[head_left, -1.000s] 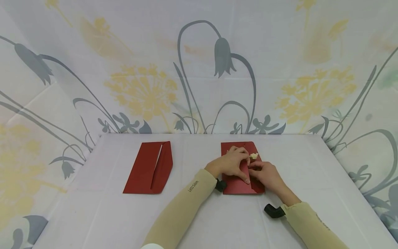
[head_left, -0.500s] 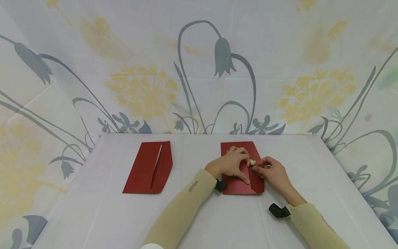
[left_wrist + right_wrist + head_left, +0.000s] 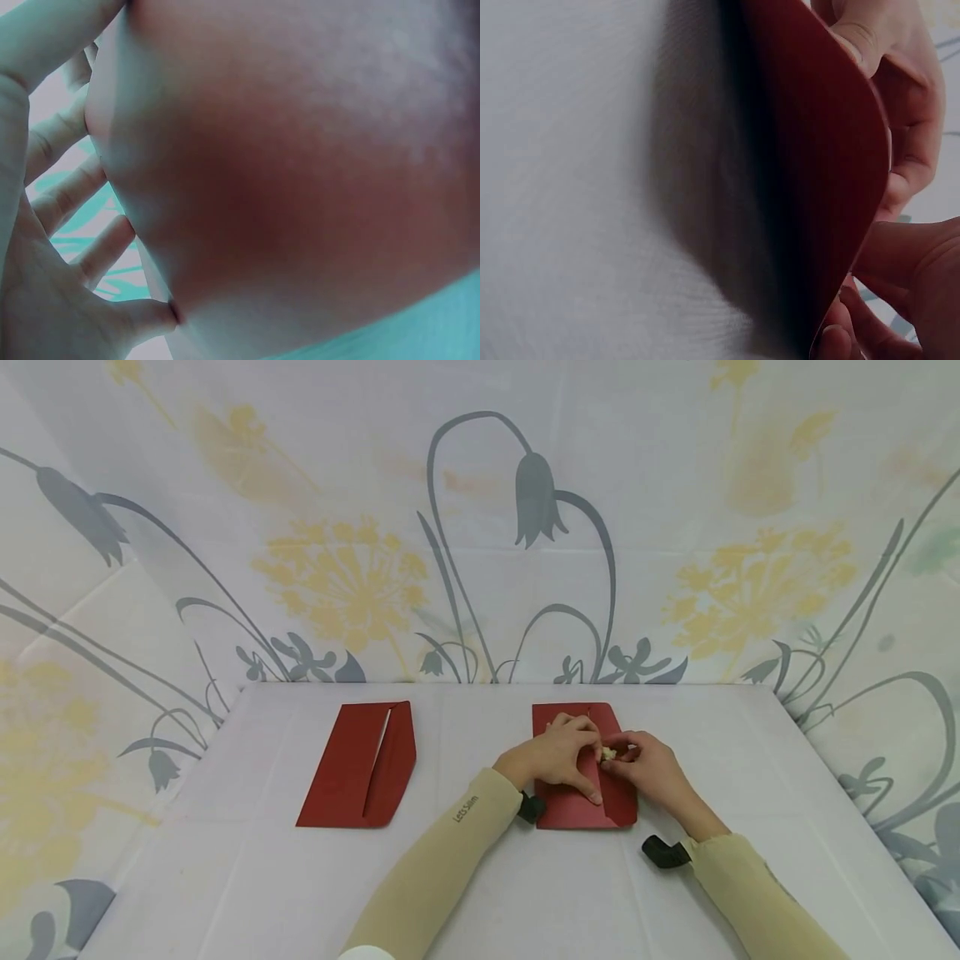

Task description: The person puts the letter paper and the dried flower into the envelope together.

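Note:
A red envelope (image 3: 558,814) lies on the right half of the white table, its flap to the right. My left hand (image 3: 558,750) rests over its pocket, with the thumb and fingers gripping the pocket's opening edge. In the left wrist view, the fingertips meet that edge, and the blurred red paper fills much of the picture. My right hand (image 3: 648,768) pinches a small cream, flower-like piece (image 3: 608,754) at the opening, next to the left fingertips. In the right wrist view, the flap (image 3: 825,150) is raised off the table and hides part of both hands.
A second red envelope (image 3: 356,764) lies to the left with its flap open and a white edge showing in its pocket. Black wrist devices (image 3: 665,852) are strapped near both sleeves. A floral-print cloth (image 3: 480,527) hangs behind the table.
The right hand first shifted rightward, then back left and slightly up toward the opening. The cream piece moved slightly down and left. The left hand and the second envelope stayed in place.

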The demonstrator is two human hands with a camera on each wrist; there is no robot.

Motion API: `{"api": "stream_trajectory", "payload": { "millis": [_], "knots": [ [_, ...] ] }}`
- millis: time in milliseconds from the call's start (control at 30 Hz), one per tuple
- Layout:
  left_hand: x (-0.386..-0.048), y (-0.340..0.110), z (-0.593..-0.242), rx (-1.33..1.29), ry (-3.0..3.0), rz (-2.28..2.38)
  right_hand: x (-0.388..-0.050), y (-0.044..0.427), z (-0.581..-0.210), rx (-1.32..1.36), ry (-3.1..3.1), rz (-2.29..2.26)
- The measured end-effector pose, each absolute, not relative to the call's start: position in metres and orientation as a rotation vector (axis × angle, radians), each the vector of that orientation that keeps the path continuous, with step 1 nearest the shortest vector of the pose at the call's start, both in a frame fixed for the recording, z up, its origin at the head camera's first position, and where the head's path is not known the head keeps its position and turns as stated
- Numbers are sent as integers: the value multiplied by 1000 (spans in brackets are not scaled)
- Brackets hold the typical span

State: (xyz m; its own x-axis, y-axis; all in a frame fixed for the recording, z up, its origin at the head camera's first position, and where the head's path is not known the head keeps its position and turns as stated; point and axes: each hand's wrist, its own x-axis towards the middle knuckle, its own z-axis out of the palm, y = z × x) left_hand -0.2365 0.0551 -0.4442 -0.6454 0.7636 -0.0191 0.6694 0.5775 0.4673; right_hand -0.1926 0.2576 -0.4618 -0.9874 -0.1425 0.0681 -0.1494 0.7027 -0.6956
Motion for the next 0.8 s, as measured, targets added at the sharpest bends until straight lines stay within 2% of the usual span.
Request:
{"api": "stream_trajectory", "payload": {
  "millis": [800],
  "knots": [
    [-236, 54, -442, 1185, 2575, 650, -193, 252, -462, 287, -2879, 1315]
  ]
}}
